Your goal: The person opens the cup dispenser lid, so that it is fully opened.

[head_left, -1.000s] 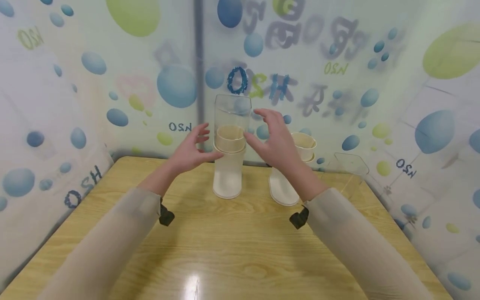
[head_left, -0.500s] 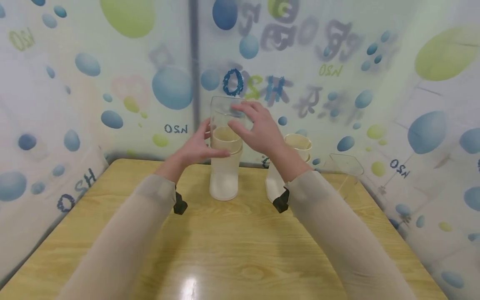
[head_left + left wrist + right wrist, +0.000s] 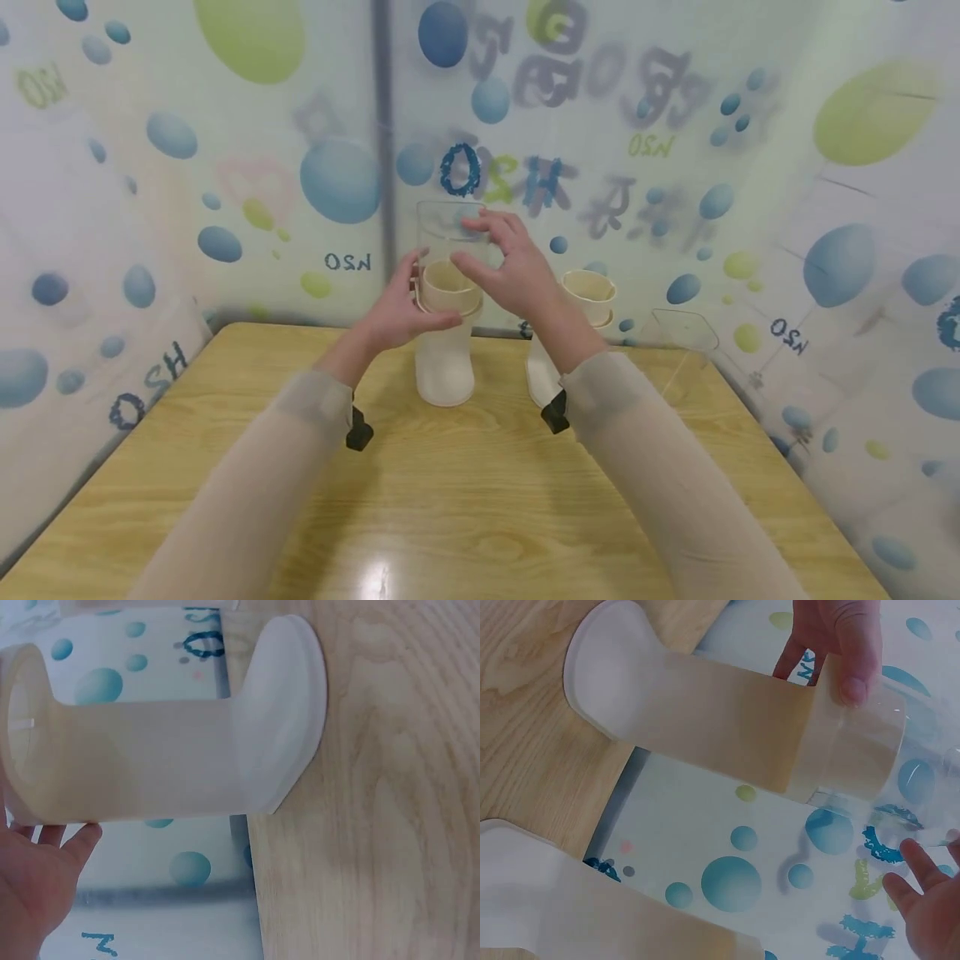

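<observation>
A cream boot-shaped stand [image 3: 444, 367] with a round collar stands upright near the table's back edge. A clear container [image 3: 450, 218] sits over its top ring. My left hand [image 3: 393, 312] grips the stand at the collar, thumb in front and fingers behind; the right wrist view shows this left hand [image 3: 847, 637] from the side. Around the clear container's right side, higher up, my right hand [image 3: 517, 267] curves its fingers and thumb. In the left wrist view the stand [image 3: 150, 761] lies sideways across the picture, with my left fingertips at its collar.
A second cream stand [image 3: 588, 287] is to the right, partly behind my right forearm. Farther right, another clear container [image 3: 678, 333] rests on the wooden table [image 3: 480, 500]. Behind the table hangs a white sheet [image 3: 337, 83] printed with blue and green drops.
Both hands have come in from the sides to the stand: the left onto its collar, the right onto the clear container. The head view has shifted slightly.
</observation>
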A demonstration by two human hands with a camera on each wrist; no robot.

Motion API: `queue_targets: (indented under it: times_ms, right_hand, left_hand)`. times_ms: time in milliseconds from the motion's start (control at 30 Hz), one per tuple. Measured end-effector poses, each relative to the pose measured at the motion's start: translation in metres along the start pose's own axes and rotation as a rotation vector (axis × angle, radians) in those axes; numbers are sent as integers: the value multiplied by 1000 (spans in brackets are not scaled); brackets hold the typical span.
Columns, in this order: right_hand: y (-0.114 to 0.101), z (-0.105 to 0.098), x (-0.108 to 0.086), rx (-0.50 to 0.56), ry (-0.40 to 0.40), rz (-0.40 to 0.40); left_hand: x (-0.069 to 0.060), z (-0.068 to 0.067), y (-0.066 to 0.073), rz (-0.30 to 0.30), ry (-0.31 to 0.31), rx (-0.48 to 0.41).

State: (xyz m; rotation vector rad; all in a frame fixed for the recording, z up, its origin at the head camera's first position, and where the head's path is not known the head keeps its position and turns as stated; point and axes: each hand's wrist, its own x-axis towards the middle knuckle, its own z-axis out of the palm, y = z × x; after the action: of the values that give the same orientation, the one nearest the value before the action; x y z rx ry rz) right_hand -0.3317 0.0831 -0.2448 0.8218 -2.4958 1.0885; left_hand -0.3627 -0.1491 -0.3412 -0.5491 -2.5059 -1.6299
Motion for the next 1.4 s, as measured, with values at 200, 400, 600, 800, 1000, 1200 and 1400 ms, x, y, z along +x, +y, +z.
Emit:
queue_targets:
  times_ms: [200, 400, 600, 800, 1000, 1200, 1400]
  right_hand:
    - [3, 5, -2, 26, 33, -25]
    - [4, 9, -1, 66, 72, -34]
    - [0, 24, -1, 142, 178, 34]
    - [-3, 42, 1, 112, 271, 62]
    - [-9, 52, 0, 89, 320, 103]
    - [-19, 54, 2, 54, 330, 212]
    - [-24, 49, 5, 42, 360, 263]
  left_hand:
    - [-9, 14, -4, 5, 101, 15]
    - [-14, 26, 0, 36, 211, 53]
    - [-21, 39, 5, 52, 305, 102]
    - [-22, 42, 10, 24, 313, 116]
    - [-22, 39, 13, -3, 242, 70]
    - [-20, 36, 10, 0, 238, 82]
    - [-18, 37, 8, -28, 244, 78]
